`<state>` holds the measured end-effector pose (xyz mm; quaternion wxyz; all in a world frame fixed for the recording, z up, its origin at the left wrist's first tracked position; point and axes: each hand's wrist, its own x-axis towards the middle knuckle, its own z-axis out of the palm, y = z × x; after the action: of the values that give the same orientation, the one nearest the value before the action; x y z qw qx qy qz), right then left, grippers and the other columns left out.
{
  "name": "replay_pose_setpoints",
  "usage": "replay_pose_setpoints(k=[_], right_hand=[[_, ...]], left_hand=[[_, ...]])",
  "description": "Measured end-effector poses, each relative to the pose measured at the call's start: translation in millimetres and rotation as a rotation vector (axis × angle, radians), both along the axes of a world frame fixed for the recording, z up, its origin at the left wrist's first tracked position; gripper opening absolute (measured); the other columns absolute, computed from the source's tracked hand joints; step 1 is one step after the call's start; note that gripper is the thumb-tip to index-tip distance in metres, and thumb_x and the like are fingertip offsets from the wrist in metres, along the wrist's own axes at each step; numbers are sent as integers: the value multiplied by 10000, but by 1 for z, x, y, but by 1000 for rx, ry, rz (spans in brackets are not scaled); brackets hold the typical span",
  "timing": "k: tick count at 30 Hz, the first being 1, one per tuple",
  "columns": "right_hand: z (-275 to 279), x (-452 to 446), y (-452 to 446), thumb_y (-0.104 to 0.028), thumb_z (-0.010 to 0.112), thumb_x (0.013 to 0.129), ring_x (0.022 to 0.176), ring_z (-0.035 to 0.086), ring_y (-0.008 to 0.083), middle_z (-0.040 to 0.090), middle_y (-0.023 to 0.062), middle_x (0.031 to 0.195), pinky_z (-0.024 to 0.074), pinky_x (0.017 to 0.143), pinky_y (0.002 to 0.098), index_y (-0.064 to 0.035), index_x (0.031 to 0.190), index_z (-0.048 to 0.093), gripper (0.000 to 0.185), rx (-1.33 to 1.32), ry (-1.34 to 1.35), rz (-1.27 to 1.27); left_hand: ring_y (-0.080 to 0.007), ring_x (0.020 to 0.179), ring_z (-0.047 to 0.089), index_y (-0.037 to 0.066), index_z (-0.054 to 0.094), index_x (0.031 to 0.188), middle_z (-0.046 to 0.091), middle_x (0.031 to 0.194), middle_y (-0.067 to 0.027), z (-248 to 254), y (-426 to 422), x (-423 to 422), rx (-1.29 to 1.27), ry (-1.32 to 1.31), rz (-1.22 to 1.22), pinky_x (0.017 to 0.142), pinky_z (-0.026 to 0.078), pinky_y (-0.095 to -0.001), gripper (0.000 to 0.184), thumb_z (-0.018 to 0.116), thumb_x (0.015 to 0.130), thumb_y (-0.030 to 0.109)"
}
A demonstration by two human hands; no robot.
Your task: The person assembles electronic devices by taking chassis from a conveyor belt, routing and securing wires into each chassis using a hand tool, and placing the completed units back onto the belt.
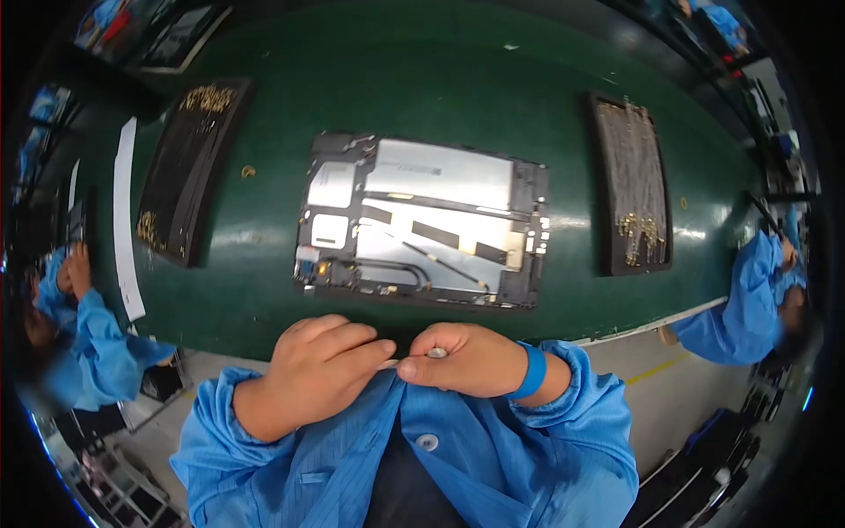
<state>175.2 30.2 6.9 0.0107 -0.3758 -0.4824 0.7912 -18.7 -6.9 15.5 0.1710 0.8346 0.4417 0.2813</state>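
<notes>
Both of my hands are at the table's near edge, just below an opened tablet-like device [440, 176] with metal plates, black strips and cables showing. My left hand [321, 370] is closed, its thumb and forefinger pinched at a small thin piece too small to name. Close beside it, my right hand [466, 359] has curled fingers and its thumb pressed on the same spot. A small whitish round thing [437, 353] shows between its fingers. A blue band [531, 370] circles the right wrist.
On the green table [396, 79], a black tray of dark cables [189, 167] lies left and a tray of clear-wrapped strips [635, 176] right. A white strip [126, 220] lies far left. Co-workers in blue sit at left [106, 343] and right [735, 308].
</notes>
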Motion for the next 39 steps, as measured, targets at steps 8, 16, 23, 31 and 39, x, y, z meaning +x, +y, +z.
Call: replay_pose_setpoints(k=[8,16,23,31,39], right_hand=[[8,-9,1,-279,504,817,588,466,74,540,65,751,395,519,204,-32,933,493,274,-213,246,-618],[0,-40,12,-250,375,872,732,499,115,558,127,885,422,656,245,-7,1104,377,336,531,261,-869],[-28,-52,11,-249,391,863,821,540,176,564,157,911,431,706,269,-21,1060,379,302,930,237,-841],[-31,-53,9,-257,416,851,797,568,205,570,164,903,443,684,281,-22,1029,389,296,1016,217,-807],[2,-62,24,-158,550,741,587,535,249,569,84,685,427,569,337,-38,762,557,122,1250,20,-437]], left_hand=[[-287,876,464,65,568,802,522,844,-64,-23,8,-6,108,84,292,717,375,-377,211,643,606,63],[-289,901,453,57,567,806,516,872,-73,-33,15,-8,104,132,294,737,358,-394,211,638,607,46],[-288,899,449,61,566,816,509,875,-75,-30,15,-7,88,150,286,731,363,-397,231,643,599,45],[-261,862,471,72,568,796,528,830,-69,-32,15,-7,125,156,296,739,359,-368,181,623,626,100],[-269,893,466,50,554,824,532,855,-79,-29,14,-8,99,167,264,763,348,-383,219,603,612,78]])
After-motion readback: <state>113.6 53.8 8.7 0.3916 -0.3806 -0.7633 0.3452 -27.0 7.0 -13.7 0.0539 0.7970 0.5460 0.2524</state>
